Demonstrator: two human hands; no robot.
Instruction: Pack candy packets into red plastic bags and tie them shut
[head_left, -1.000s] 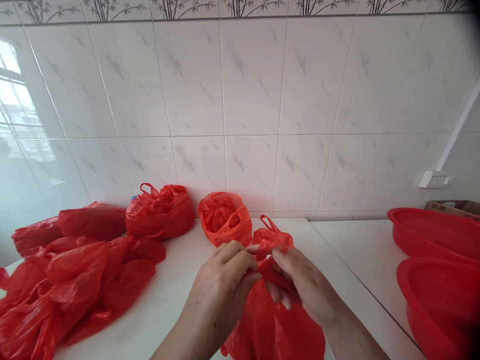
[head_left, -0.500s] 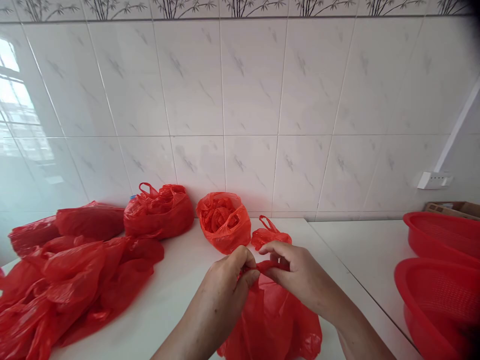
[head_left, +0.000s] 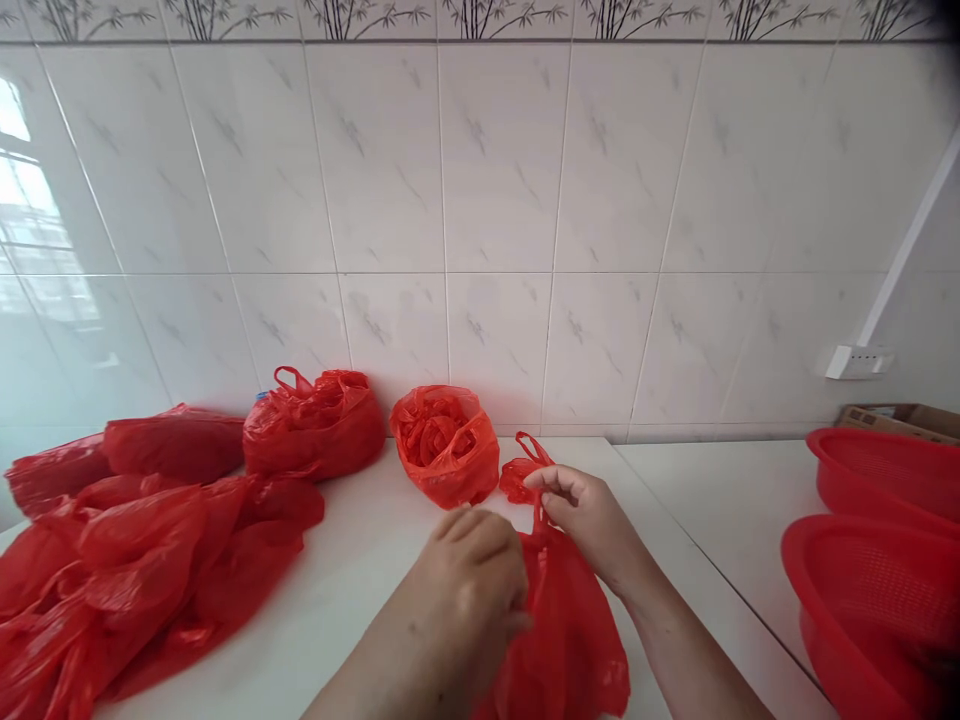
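A thin red plastic bag (head_left: 562, 620) hangs gathered at its top in front of me, its lower part spread over the white tabletop. My right hand (head_left: 589, 510) pinches its twisted upper end between thumb and fingers. Against the left side of the same bag is my left hand (head_left: 469, 590), its fingers curled and smeared by motion; whether they grip the plastic cannot be made out. Just behind my right hand lies a small red bag (head_left: 516, 480) with a loop handle, partly covered by my fingers.
A round red bag stuffed with crumpled red plastic (head_left: 444, 445) stands near the tiled wall. Left of it sits a full red bag (head_left: 315, 425), with a loose heap of red bags (head_left: 150, 570) nearer me. Red plastic baskets (head_left: 862, 600) and a cardboard box (head_left: 900, 418) are at right.
My hands were together at the bag's top. The left hand has moved down and left; the right has risen slightly, drawing the bag's top upright.
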